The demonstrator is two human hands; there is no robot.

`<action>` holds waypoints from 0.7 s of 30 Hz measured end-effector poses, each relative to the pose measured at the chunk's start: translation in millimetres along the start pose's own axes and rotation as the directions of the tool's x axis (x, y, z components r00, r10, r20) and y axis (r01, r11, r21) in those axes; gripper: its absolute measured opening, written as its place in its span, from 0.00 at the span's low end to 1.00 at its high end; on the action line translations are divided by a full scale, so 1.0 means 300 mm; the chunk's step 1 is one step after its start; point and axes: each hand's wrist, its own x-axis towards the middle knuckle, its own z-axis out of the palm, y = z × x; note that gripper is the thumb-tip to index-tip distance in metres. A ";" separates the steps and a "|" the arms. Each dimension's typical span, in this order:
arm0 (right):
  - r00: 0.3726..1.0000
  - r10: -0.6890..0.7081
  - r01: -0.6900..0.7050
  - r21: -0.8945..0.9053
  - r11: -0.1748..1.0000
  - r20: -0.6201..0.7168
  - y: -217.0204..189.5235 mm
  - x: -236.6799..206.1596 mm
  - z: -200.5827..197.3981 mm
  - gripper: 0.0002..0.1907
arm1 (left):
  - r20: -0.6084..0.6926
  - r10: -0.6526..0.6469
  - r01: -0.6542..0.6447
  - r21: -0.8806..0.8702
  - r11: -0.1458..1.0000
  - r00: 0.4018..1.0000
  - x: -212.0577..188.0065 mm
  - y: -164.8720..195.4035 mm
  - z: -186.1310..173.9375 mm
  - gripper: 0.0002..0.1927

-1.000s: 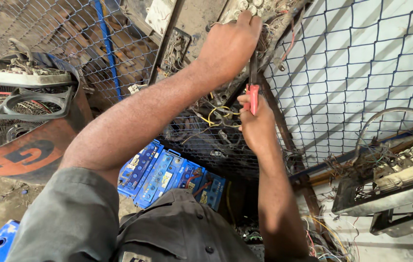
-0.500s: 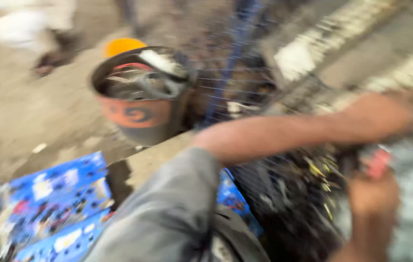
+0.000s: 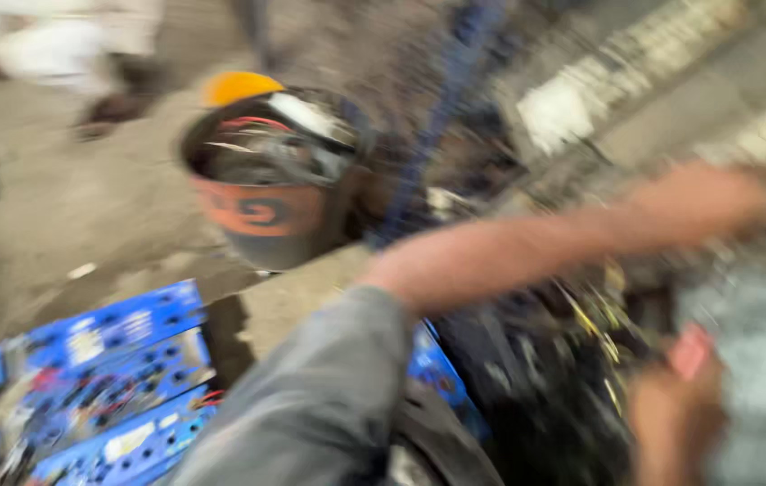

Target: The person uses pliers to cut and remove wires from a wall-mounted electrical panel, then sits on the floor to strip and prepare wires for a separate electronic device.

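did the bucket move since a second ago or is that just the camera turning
Cannot tell. The bucket sits further right in the picture, but the floor and blue boards shifted with it.

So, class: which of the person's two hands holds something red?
The right hand, low at the frame's right, grips a red-handled tool; the left hand reaches higher, blurred.

sleeve point(image 3: 320, 396): grey, short | forearms bare | trousers: dark grey
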 end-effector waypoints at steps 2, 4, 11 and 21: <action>1.000 -0.027 0.025 0.161 0.987 0.006 -0.020 -0.002 -0.037 0.21 | 0.123 -0.064 0.064 0.002 0.998 0.990 -0.005 0.011 -0.009 0.08; 0.990 0.140 -0.140 0.233 0.962 0.019 -0.065 0.005 -0.082 0.19 | -0.026 -0.007 0.009 0.097 0.995 1.000 -0.028 0.027 -0.030 0.08; 0.911 0.117 -0.385 0.712 0.586 0.397 -0.135 -0.027 -0.243 0.21 | -0.112 0.026 -0.023 0.035 0.999 0.993 -0.090 0.085 -0.155 0.10; 0.764 -0.370 -0.571 0.821 -0.008 0.528 -0.071 0.000 -0.262 0.28 | -0.137 0.002 -0.001 0.007 1.000 0.991 -0.131 0.119 -0.188 0.23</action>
